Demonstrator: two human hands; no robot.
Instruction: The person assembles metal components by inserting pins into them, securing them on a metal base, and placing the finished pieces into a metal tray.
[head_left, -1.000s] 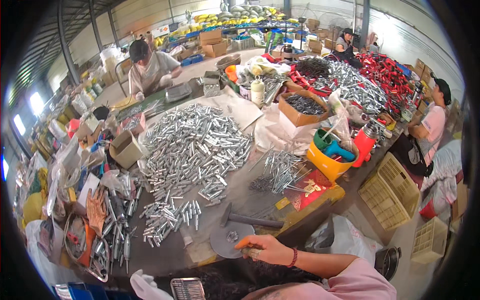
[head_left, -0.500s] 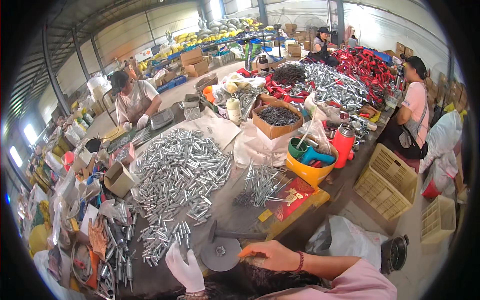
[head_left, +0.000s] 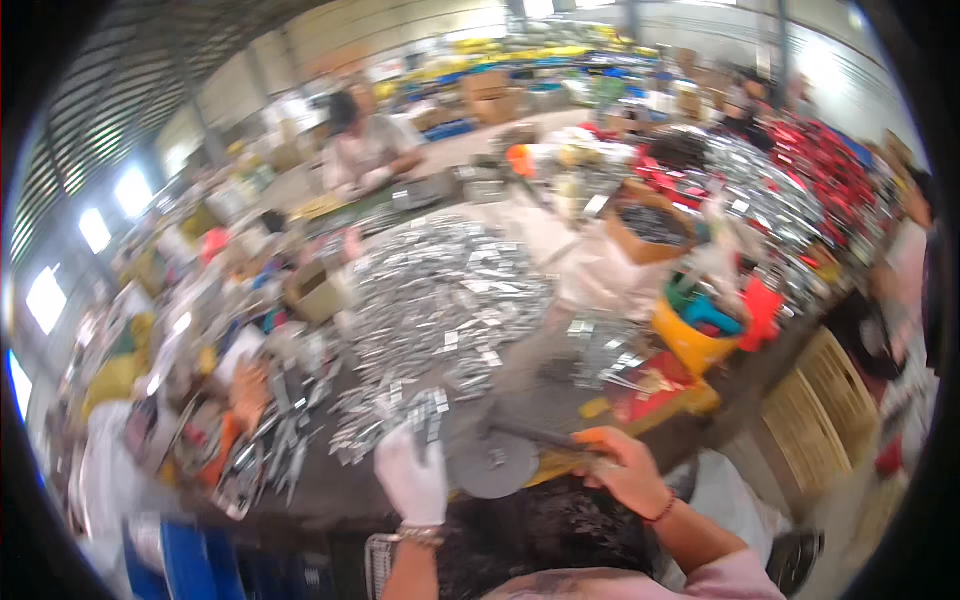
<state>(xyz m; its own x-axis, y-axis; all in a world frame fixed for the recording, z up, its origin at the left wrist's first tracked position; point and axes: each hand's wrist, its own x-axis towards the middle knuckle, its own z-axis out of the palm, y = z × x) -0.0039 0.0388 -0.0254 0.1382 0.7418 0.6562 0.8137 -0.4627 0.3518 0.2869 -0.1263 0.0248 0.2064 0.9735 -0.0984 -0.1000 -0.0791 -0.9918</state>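
My left hand (head_left: 410, 480), in a white glove, is at the near edge of a heap of silvery metal sleeves (head_left: 445, 300). Its thumb and fingers look apart, though blurred, with several sleeves just beyond the fingertips. My right hand (head_left: 628, 472) is bare with orange-covered fingertips and a red bracelet. It closes around the end of a dark hammer handle (head_left: 535, 433). The hammer's head end lies by a round grey metal disc (head_left: 492, 472), which has a small raised piece at its middle. The disc sits between my hands at the table's near edge.
Beyond the heap stand a cardboard box of dark parts (head_left: 648, 228) and a yellow bucket (head_left: 690, 335). Thin rods lie near a red sheet (head_left: 650, 385). Tools and bags crowd the left. A co-worker (head_left: 370, 150) sits across the table; a plastic crate (head_left: 820, 400) stands right.
The view has swung left and blurred, so the scene sits further right. My right hand has moved from beside the disc onto the hammer handle. My left hand stays beside the sleeves.
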